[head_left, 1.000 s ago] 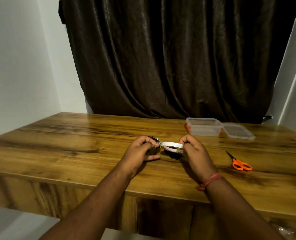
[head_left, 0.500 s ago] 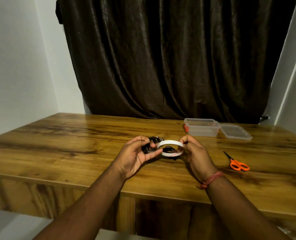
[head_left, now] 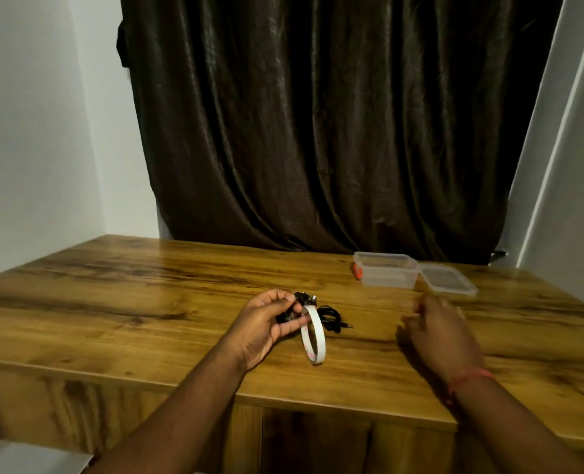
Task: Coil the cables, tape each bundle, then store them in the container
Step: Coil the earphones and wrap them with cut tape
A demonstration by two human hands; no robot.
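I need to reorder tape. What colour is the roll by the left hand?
White, with faint pink marks on its inner face; the tape roll shows in the head view.

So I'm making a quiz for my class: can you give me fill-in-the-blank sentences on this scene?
1. The left hand holds a black cable bundle and a roll of ____.
2. The clear container stands with its lid ____.
3. The right hand holds ____.

Missing words: tape; off; nothing
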